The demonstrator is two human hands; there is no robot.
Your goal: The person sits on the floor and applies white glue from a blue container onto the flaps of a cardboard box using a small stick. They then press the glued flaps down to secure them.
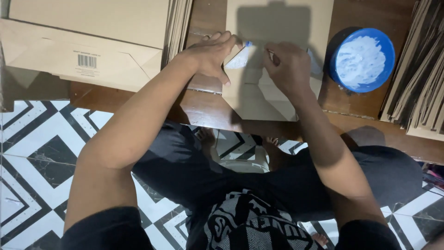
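The flat brown paper bag (259, 99) lies on the wooden table (203, 111), bottom flap partly smeared white, left hand (210, 55) spread flat pinning it, right hand (286, 65) closed around a small applicator, blue paste bowl (362, 59) just beside, finished-looking stacks (92, 41) nearby.

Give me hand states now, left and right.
Left hand: open, flat on the brown paper bag.
Right hand: closed, seems to pinch a small tool; cannot tell what.

Black short sleeves (99, 229), seemingly printed shirt (247, 222).
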